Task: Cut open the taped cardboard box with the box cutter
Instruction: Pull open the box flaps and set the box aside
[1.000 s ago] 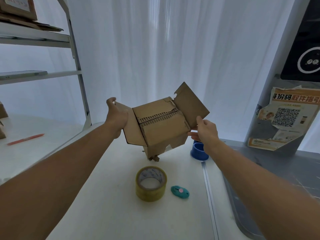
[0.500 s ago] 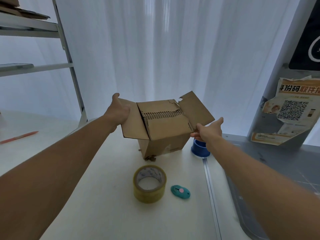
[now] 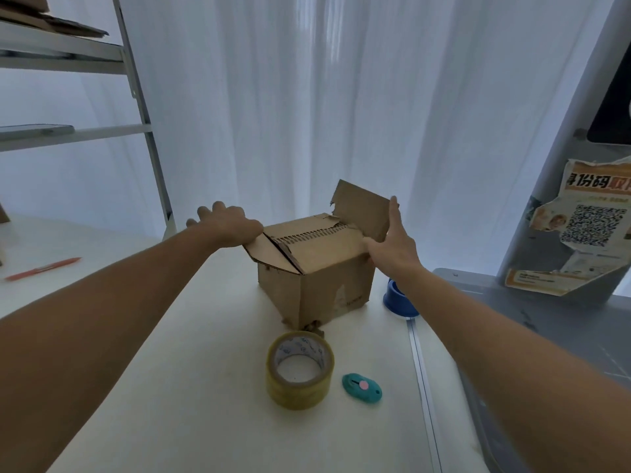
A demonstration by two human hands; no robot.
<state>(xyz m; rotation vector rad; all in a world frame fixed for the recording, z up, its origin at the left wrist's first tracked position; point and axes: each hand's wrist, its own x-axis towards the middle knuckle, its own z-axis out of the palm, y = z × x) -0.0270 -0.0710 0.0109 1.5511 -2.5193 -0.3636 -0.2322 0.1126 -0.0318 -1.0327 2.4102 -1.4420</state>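
Cardboard, worn and brown, made up the box (image 3: 316, 268) that sat on the white worktop (image 3: 205, 387), its top flaps not sealed: no tape showed across the seam, so by my judgement the cutting itself was either done or had yet to be set up with fresh tape. One torn inner flap showed its corrugated edge. The left hand (image 3: 227, 223) lay spread and flat, palm down, over the left flap, gripping nothing; it seemed to be pressing that flap downward or steadying the box against the surface. The right hand (image 3: 392, 244) was likewise open, fingers straight and held together, its palm laid against the right flap (image 3: 362, 209), which stood upright; the pose suggested a push to fold the flap inward, though whether it meant to close or to spread the flap I could not tell. Neither hand held a tool. The teal box cutter (image 3: 362, 387) lay untouched on the worktop nearer the person, just beside a roll of yellowish packing tape (image 3: 299, 370) that rested on its side face, hole upward, both placed within easy reach in front of the box. A blue round object (image 3: 397, 300) sat close behind the right forearm, partly hidden.
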